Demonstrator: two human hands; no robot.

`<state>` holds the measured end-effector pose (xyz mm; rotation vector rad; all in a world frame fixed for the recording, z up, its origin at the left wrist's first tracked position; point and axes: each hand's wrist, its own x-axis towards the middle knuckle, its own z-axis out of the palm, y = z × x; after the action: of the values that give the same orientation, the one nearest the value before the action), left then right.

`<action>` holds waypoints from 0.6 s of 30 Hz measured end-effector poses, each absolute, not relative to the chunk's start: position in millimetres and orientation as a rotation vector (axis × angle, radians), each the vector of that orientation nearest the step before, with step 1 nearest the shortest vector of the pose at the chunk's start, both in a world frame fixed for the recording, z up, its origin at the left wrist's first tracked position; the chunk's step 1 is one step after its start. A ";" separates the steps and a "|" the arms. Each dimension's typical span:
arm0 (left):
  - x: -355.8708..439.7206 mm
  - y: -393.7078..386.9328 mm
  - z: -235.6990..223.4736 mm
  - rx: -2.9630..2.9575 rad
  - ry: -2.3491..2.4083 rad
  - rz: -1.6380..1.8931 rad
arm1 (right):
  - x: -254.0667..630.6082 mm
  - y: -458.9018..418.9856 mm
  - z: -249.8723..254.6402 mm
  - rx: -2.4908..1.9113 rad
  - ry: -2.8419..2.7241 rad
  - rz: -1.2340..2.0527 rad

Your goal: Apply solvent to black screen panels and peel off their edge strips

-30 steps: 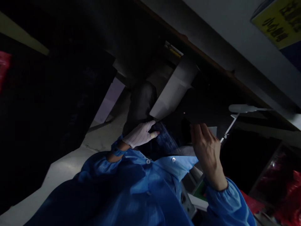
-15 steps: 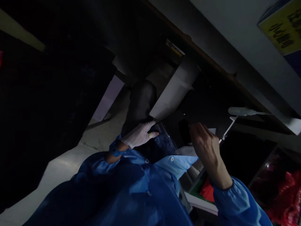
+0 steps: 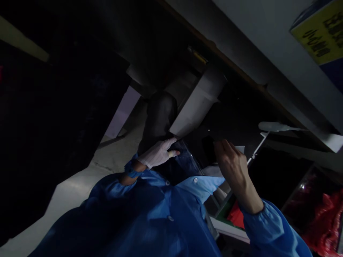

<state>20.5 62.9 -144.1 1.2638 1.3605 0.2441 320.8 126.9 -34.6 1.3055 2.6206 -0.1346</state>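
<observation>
My left hand (image 3: 159, 153), in a thin white glove with bare fingertips, holds the left edge of a dark glossy panel (image 3: 187, 159) low in front of my body. Its thumb lies over the panel's surface. My right hand (image 3: 230, 159) is bare and closed, raised over the panel's right side. At its fingertips is a small black thing (image 3: 208, 145), too dark to make out its kind. The finger pads of this hand are hidden from me.
A pale angled board (image 3: 199, 101) stands beyond the panel. On the right are a white dropper-shaped bottle (image 3: 272, 126), red plastic wrapping (image 3: 325, 221) and a green-lined tray with red material (image 3: 235, 216). A shelf edge (image 3: 257, 84) crosses overhead, bearing a yellow label (image 3: 318, 41).
My right hand has shifted very slightly left with the small black thing. My left hand keeps its place on the panel. The view has moved a little.
</observation>
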 end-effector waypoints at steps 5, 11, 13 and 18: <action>16.6 63.6 -139.8 1.234 1.336 0.229 | 324.9 128.2 -34.5 1.370 2.645 -0.156; -11.4 98.2 -120.9 1.283 1.320 0.181 | 311.9 135.2 -37.3 1.400 2.738 -0.137; -18.6 119.6 -110.0 1.349 1.349 0.109 | 306.0 140.4 -39.6 1.431 2.693 -0.161; -7.5 147.6 -79.5 1.502 1.474 -0.097 | 300.3 143.8 -43.5 1.551 2.592 -0.186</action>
<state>-7.5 147.6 -79.5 1.5023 1.4737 -0.0970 300.3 143.8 -43.5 1.5515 2.5925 -0.1865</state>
